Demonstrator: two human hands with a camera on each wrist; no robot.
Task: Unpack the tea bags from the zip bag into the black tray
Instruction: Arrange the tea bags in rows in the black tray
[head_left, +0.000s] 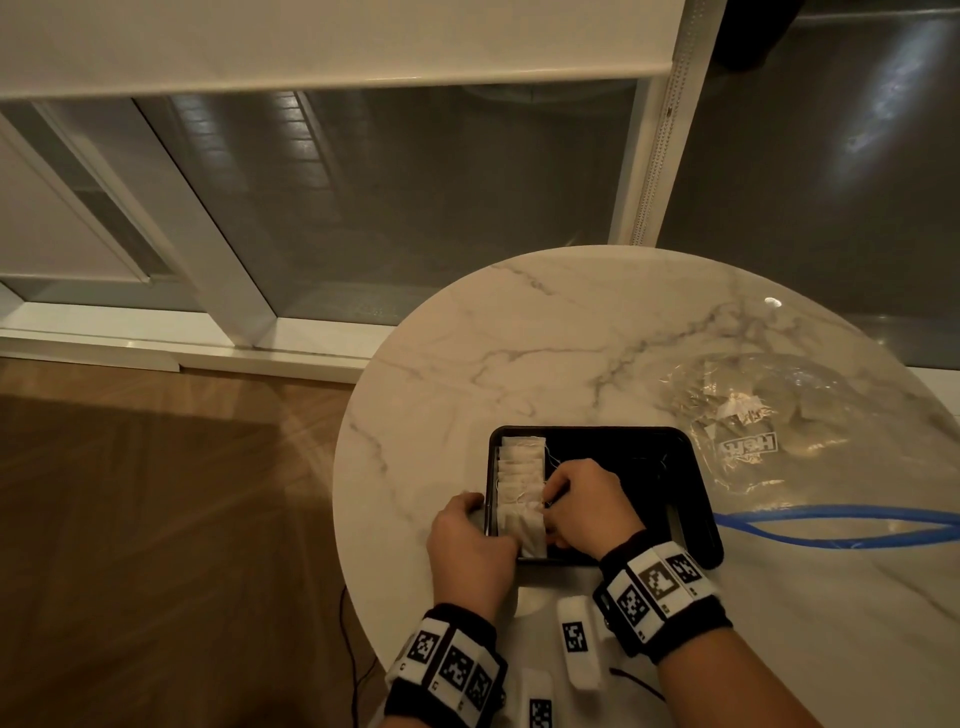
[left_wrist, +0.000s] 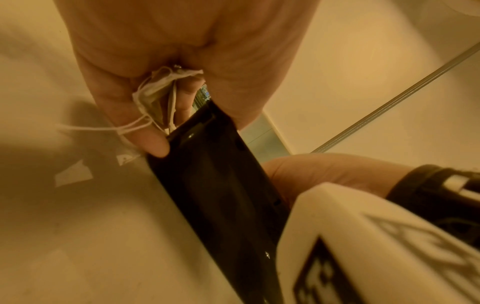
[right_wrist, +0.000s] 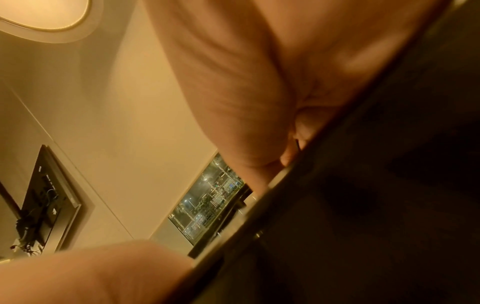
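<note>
A black tray (head_left: 592, 430) sits on the round marble table (head_left: 519, 338). A row of white tea bags (head_left: 522, 467) stands along the tray's left wall. My left hand (head_left: 478, 525) is at the tray's near-left corner. In the left wrist view its curled fingers (left_wrist: 155, 142) hold a tea bag with loose strings (left_wrist: 155, 90) against the tray's edge (left_wrist: 221, 185). My right hand (head_left: 553, 506) reaches into the tray, fingers curled onto the nearest tea bags. The clear zip bag (head_left: 779, 415) with a blue zip (head_left: 831, 519) lies to the tray's right. The right wrist view shows only palm (right_wrist: 246, 82) and dark tray (right_wrist: 363, 205).
White marker blocks (head_left: 576, 644) and a thin black cable (head_left: 639, 680) lie on the table near its front edge. The table's round edge drops to a wooden floor (head_left: 156, 519) on the left. A window wall stands behind.
</note>
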